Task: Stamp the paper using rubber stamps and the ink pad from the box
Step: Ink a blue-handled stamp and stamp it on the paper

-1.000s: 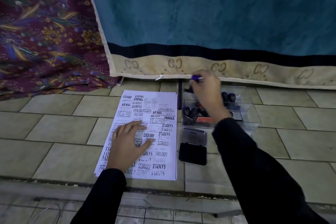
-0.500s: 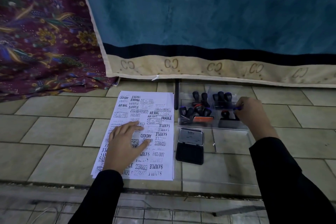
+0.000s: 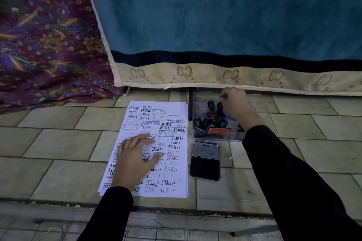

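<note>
Currently: left hand [image 3: 137, 159] lies flat on the paper [image 3: 176, 184], fingers straight and spread, pressing the sheet to the tiled floor [image 3: 64, 143]. It grips nothing. Right hand [image 3: 238, 108] hangs over the far half of the clear box [image 3: 198, 98], fingers curled in toward the thumb. Whether they pinch anything: cannot tell, as the fingertips are small and turned away from the camera.

Layout. The paper, already crowded with prints, has its long axis running away from the person. The box sits just beside the paper's far right corner. Rubber stamps [image 3: 205, 123] stand inside the box with black handles up, some tilted. Two more stand behind them, just beside the right hand. The ink pad [image 3: 204, 167] lies open just on the near side of the box, with its lid [image 3: 205, 149] folded back toward the box. Its long axis is parallel to the paper's.

Key relation: box far right, pad near right, paper left. The stamps lie directly under the right hand. The left hand is well apart from the box, off to its near left.

Judgement: the right hand is the one to lift a stamp by its upright handle, draw it toward the person to the pad, then cross left to the sheet. Unprinted white shows mainly at the sheet's far right corner.
</note>
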Available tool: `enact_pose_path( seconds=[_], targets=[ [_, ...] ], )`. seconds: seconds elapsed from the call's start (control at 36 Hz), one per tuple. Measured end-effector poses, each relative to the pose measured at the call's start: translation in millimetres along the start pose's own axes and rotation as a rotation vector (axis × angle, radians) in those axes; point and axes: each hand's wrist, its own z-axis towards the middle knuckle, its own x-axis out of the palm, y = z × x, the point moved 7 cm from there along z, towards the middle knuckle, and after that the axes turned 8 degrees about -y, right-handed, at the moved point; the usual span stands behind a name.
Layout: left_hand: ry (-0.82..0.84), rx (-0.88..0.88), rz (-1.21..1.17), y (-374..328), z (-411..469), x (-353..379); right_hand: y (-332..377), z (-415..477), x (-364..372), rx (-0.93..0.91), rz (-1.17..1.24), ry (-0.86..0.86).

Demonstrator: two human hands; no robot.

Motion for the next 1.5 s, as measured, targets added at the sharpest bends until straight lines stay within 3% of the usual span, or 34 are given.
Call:
enact_pose_path(
  seconds=[0.14,0.28,0.44,0.69,0.94,1.14,1.31,1.5],
  targets=[
    [0.005,-0.002,0.0,-0.1,0.2,0.8,19.7,9.2,28.1,-0.048,-0.099,0.117],
    [0.007,-0.006,-0.002,0.5,0.0,0.3,33.9,10.5,43.2,-0.123,-0.332,0.126],
    [0.009,-0.009,0.004,0.1,0.3,0.2,39.9,13.3,47.3,-0.124,-0.385,0.092],
    [0.011,-0.005,0.002,0.0,-0.2,0.3,35.9,17.5,49.9,-0.046,-0.043,0.12],
    [0.01,0.0,0.004,-0.4,0.6,0.7,30.3,-15.2,-7.2,0.021,0.381,-0.161],
    [0.01,0.001,-0.005,-0.1,-0.2,0.2,41.7,-94.7,-27.2,-0.04,0.597,-0.133],
    [0.015,0.0,0.004,0.6,-0.5,0.8,46.2,-168.6,-20.1,-0.139,0.564,-0.114],
    [0.005,0.007,0.007,-1.3,-0.1,-0.2,41.3,-190.3,-13.5,-0.153,0.518,-0.12]
  ],
)
